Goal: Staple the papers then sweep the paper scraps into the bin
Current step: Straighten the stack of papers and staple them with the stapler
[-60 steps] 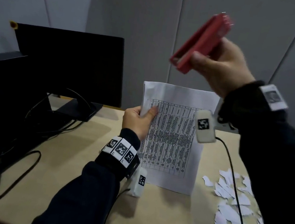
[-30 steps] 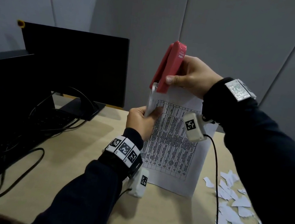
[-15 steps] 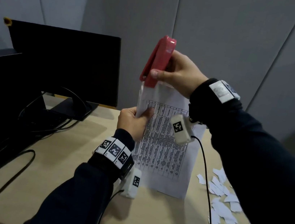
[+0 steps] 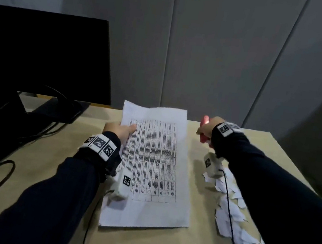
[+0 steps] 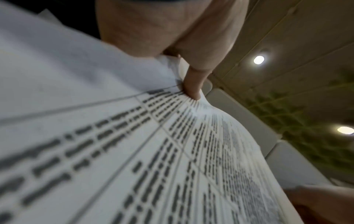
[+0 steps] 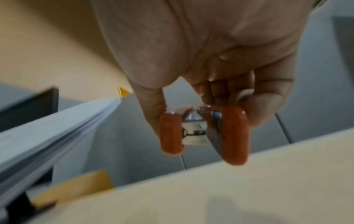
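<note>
The printed papers (image 4: 154,162) are pinched at their upper left edge by the left hand (image 4: 120,129), their lower edge on the counter (image 4: 50,168). A red stapler (image 4: 203,128) is gripped by the right hand (image 4: 206,129), apart from them. Whether a staple is in cannot be told. Paper scraps (image 4: 234,212) lie unswept; no bin is seen.

I see the papers (image 4: 154,162) as thin matt white sheets printed with a black table, bending softly where my left hand (image 4: 120,129) pinches them. Right of the papers, the stapler (image 6: 205,131) in my right hand (image 6: 201,50) has a glossy, smooth red plastic shell around bright metal inner parts. The paper scraps (image 4: 234,212), further right of the papers, are the same matt white paper with torn edges. The desk (image 4: 46,167) under the papers looks like a smooth, pale wood-look laminate with a dull sheen. My sleeves (image 4: 58,196) are dark matt cloth.
</note>
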Demonstrator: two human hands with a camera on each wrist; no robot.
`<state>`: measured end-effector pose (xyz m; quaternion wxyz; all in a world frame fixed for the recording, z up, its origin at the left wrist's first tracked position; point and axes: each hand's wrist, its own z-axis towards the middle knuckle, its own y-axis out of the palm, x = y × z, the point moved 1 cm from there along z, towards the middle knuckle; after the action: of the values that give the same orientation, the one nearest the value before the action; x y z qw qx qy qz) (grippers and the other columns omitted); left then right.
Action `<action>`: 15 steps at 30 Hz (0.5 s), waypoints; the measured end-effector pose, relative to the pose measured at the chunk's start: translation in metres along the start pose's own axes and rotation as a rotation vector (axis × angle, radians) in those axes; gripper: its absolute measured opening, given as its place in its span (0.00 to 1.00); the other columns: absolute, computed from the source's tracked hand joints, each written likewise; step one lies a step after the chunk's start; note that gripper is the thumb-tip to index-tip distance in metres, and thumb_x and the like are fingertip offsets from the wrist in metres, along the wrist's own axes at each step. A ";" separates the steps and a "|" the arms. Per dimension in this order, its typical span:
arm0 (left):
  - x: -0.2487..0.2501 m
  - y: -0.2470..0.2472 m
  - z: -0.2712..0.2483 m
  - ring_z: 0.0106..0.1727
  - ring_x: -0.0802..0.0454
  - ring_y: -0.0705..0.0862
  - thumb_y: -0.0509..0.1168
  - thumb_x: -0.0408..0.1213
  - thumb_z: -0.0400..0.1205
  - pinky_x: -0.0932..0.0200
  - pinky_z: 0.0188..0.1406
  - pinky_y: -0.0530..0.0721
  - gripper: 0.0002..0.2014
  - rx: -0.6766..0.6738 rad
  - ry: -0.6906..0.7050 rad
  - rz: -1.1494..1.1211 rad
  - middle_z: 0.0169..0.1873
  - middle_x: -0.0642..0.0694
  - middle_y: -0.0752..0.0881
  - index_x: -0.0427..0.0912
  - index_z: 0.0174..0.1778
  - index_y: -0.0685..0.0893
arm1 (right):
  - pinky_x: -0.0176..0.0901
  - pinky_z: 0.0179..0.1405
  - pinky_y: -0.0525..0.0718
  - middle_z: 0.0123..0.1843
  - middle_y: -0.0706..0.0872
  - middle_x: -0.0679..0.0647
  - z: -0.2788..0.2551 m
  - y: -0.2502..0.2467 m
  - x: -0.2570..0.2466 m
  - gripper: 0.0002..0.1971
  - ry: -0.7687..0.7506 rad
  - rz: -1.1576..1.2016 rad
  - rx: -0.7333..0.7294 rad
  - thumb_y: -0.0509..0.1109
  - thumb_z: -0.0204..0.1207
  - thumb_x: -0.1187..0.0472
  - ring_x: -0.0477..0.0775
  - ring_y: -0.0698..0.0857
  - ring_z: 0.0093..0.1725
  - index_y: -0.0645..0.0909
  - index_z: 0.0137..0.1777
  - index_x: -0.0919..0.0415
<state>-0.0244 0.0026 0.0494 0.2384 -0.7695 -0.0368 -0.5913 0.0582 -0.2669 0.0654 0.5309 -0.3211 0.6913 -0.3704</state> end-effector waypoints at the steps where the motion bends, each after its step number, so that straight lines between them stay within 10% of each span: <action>1: -0.007 0.009 0.005 0.67 0.41 0.83 0.69 0.43 0.80 0.58 0.62 0.77 0.26 -0.006 -0.038 0.056 0.68 0.39 0.84 0.31 0.70 0.79 | 0.47 0.37 0.88 0.30 0.90 0.55 0.004 0.012 0.008 0.12 -0.008 -0.111 -0.019 0.74 0.71 0.54 0.60 0.88 0.31 0.82 0.32 0.62; 6: -0.036 0.041 0.021 0.75 0.38 0.77 0.70 0.41 0.79 0.49 0.74 0.74 0.33 -0.033 -0.164 0.169 0.76 0.36 0.75 0.31 0.78 0.69 | 0.49 0.43 0.88 0.46 0.87 0.56 0.023 0.053 0.037 0.13 -0.049 -0.422 -0.079 0.72 0.64 0.55 0.61 0.85 0.40 0.77 0.47 0.58; 15: -0.051 0.061 0.023 0.61 0.39 0.86 0.72 0.45 0.77 0.53 0.62 0.81 0.28 -0.078 -0.205 0.315 0.64 0.35 0.86 0.29 0.67 0.80 | 0.45 0.45 0.82 0.37 0.82 0.52 0.016 0.051 0.045 0.14 -0.033 -0.296 -0.061 0.73 0.73 0.44 0.62 0.86 0.46 0.82 0.46 0.55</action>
<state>0.0013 -0.0299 -0.0221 0.2931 -0.8306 0.0831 -0.4662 0.0605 -0.2804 -0.0029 0.4719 -0.4416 0.6386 -0.4178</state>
